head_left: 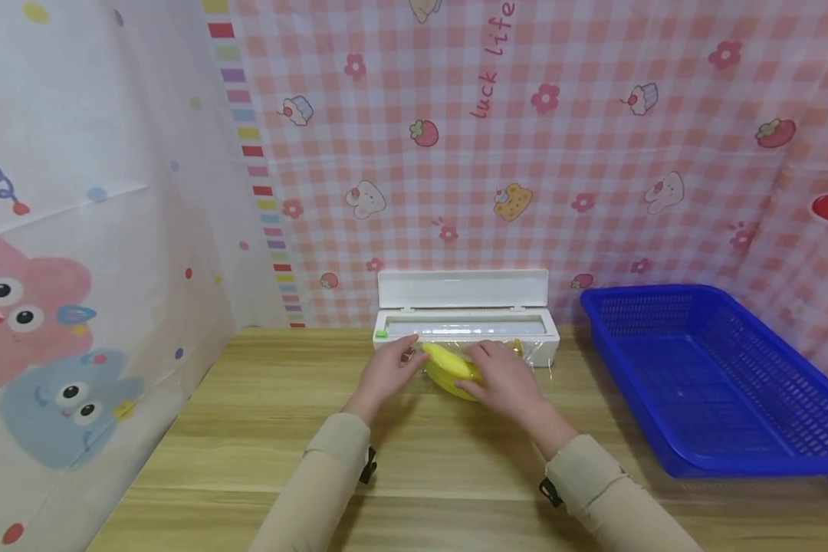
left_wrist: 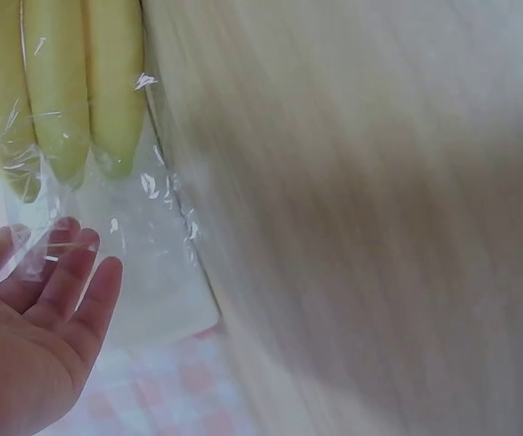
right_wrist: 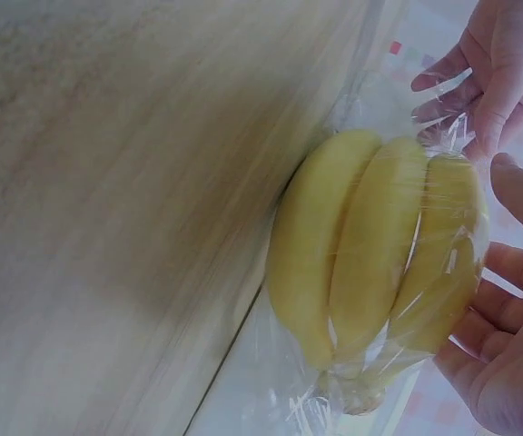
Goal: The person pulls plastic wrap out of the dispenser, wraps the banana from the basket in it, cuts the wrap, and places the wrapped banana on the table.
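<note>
A bunch of yellow bananas (right_wrist: 379,245) sits in clear plastic film (left_wrist: 143,213), right in front of a white cling-film box (head_left: 465,349) with its lid raised. Loose film extends past the banana tips toward my left hand (head_left: 388,369), whose relaxed fingers (left_wrist: 75,282) touch it, the thumb held apart. My right hand (head_left: 500,379) rests over the bunch's right part. In the right wrist view its fingers (right_wrist: 498,313) lie bent along the far edge of the bananas, partly hidden, and the thumb (right_wrist: 520,191) stands off from them.
A blue plastic basket (head_left: 704,376) stands on the wooden table (head_left: 248,429) to the right. A small green slider (head_left: 382,334) sits at the box's left end. Patterned cloth (head_left: 455,169) hangs behind and on the left.
</note>
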`<state>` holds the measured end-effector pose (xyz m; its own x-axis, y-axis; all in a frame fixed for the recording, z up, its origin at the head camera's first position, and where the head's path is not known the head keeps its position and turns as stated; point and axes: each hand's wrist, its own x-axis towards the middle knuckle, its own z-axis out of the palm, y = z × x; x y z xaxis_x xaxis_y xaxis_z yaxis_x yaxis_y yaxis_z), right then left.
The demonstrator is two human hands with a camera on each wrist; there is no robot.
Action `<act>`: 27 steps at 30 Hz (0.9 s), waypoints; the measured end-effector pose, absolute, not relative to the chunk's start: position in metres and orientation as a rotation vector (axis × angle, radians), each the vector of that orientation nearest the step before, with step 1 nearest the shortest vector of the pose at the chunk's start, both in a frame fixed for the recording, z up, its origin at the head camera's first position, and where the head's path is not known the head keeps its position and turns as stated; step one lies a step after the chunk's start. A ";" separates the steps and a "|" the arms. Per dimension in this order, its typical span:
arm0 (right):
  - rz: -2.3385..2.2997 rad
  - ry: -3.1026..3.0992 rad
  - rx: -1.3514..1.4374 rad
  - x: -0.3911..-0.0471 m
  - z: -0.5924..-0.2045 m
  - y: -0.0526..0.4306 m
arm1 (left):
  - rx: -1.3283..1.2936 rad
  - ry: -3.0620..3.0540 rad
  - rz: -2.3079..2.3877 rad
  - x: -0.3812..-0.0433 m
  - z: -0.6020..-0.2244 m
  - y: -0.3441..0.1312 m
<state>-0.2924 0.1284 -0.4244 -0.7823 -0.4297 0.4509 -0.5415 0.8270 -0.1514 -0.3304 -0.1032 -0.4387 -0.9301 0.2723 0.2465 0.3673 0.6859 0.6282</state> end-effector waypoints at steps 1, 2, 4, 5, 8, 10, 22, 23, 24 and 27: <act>0.387 -2.607 0.722 -0.292 -0.424 0.128 | -0.534 -2.761 -1.050 -0.330 -0.438 -0.104; 0.395 -2.609 0.722 -0.292 -0.424 0.128 | -0.546 -2.759 -1.027 -0.330 -0.437 -0.105; 0.414 -2.612 0.716 -0.292 -0.422 0.127 | -0.572 -2.745 -0.989 -0.330 -0.435 -0.107; 0.421 -2.611 0.715 -0.292 -0.421 0.127 | -0.580 -2.736 -0.969 -0.330 -0.434 -0.109; 0.447 -2.613 0.710 -0.292 -0.418 0.125 | -0.603 -2.696 -0.917 -0.331 -0.429 -0.113; 0.464 -2.622 0.702 -0.291 -0.416 0.124 | -0.602 -2.680 -0.898 -0.332 -0.425 -0.117; 0.567 -2.564 0.741 -0.293 -0.403 0.116 | -0.542 -2.549 -0.812 -0.340 -0.414 -0.137; 0.576 -2.555 0.740 -0.294 -0.403 0.115 | -0.537 -2.544 -0.806 -0.341 -0.414 -0.139; 0.587 -2.547 0.739 -0.294 -0.403 0.114 | -0.532 -2.542 -0.803 -0.343 -0.414 -0.140; 0.621 -2.520 0.740 -0.296 -0.403 0.112 | -0.506 -2.546 -0.788 -0.347 -0.416 -0.145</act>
